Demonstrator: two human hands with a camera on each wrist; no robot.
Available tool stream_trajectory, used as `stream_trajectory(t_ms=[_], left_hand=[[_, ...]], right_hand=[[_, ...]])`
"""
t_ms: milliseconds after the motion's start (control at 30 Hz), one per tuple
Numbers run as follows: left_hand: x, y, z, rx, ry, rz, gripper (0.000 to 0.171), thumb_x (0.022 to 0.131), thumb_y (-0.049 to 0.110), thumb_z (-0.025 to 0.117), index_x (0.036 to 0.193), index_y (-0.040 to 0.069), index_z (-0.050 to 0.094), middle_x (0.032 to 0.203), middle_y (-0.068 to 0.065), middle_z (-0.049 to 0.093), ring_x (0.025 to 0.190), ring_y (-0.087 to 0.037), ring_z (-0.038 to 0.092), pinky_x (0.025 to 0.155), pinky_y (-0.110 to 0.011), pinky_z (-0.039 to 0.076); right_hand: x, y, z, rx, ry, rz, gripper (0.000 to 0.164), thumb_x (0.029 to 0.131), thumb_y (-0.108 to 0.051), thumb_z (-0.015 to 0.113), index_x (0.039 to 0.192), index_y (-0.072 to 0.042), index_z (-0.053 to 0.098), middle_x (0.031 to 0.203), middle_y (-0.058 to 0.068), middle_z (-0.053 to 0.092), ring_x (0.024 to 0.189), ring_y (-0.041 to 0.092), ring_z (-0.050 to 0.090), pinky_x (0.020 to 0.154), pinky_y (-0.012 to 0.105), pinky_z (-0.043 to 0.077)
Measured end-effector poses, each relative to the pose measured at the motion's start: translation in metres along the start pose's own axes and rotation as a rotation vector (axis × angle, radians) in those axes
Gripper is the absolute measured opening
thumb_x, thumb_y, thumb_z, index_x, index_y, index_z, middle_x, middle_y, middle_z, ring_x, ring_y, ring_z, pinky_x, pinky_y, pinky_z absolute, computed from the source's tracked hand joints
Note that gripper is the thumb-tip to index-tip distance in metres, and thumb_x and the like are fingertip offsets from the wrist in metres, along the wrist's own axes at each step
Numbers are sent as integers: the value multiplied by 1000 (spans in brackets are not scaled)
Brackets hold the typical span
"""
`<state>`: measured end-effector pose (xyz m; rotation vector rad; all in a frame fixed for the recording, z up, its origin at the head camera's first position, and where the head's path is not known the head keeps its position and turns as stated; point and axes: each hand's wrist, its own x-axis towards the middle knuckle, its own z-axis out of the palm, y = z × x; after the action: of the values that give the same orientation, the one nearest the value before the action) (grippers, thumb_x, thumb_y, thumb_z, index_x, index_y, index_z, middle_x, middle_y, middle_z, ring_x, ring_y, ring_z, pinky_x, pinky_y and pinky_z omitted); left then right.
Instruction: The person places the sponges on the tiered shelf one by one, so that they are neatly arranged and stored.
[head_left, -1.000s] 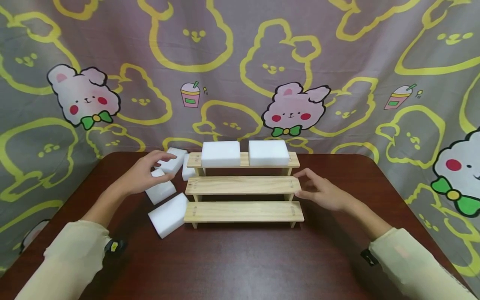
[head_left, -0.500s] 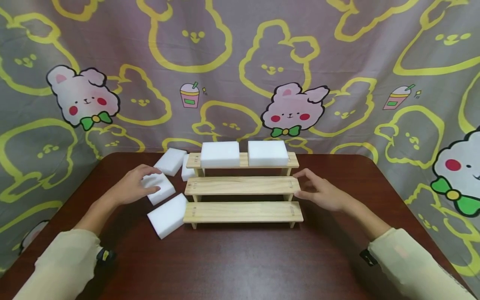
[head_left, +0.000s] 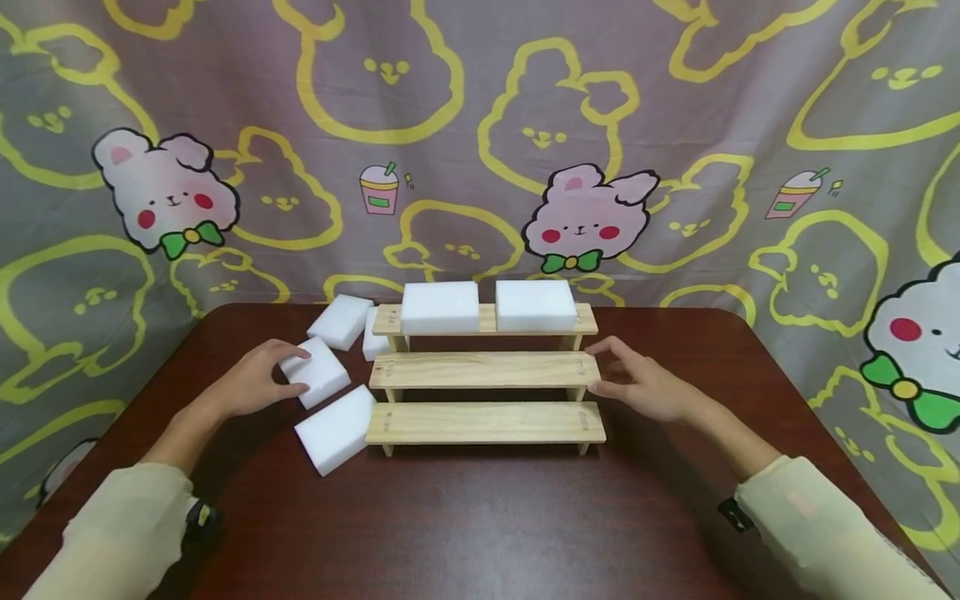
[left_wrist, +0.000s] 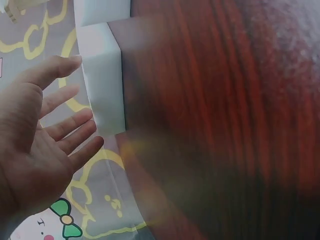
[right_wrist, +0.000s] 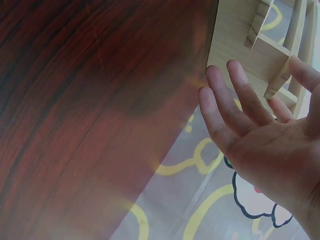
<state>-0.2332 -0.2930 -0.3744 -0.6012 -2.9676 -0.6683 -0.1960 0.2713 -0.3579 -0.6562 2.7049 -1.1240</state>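
Note:
My left hand (head_left: pixel 251 382) is at a white foam block (head_left: pixel 318 375) on the table, thumb and index finger extended over its left side. In the left wrist view the fingers of that hand (left_wrist: pixel 47 120) are spread and relaxed beside the block (left_wrist: pixel 106 82); whether they touch it I cannot tell. My right hand (head_left: pixel 651 385) is at the right end of a three-step wooden stand (head_left: pixel 480 371), thumb and index finger at the middle step's end. Loosely extended, the right hand's (right_wrist: pixel 270 140) fingers hold nothing in the right wrist view.
Two white blocks, a left one (head_left: pixel 440 307) and a right one (head_left: pixel 536 305), sit on the stand's top step. More foam lies left of the stand: a front block (head_left: pixel 336 429), a rear block (head_left: pixel 341 322) and one partly hidden (head_left: pixel 375 337). A patterned curtain (head_left: pixel 450 125) hangs behind the dark table (head_left: pixel 480 525).
My left hand has moved back from the rear foam block, leftward and toward me, to the middle one. The right hand has stayed at the stand.

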Motion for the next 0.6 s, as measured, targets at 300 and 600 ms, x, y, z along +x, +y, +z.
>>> stream_trajectory(t_ms=[300, 600], left_hand=[[-1, 3, -5, 66, -35, -1, 59, 84, 22, 85, 125, -14, 63, 124, -37, 56, 109, -48, 55, 92, -65, 48], [-6, 6, -9, 231, -81, -93, 73, 88, 44, 78, 134, -11, 61, 137, -38, 53, 111, -49, 51, 90, -64, 43]], right_hand=[[-1, -2, -1, -17, 7, 19, 47, 99, -25, 71, 136, -10, 47, 133, 20, 62, 117, 39, 65, 86, 51, 57], [-1, -3, -2, -18, 1, 30, 48, 98, -26, 71, 136, -11, 47, 137, 21, 59, 121, 43, 62, 89, 55, 56]])
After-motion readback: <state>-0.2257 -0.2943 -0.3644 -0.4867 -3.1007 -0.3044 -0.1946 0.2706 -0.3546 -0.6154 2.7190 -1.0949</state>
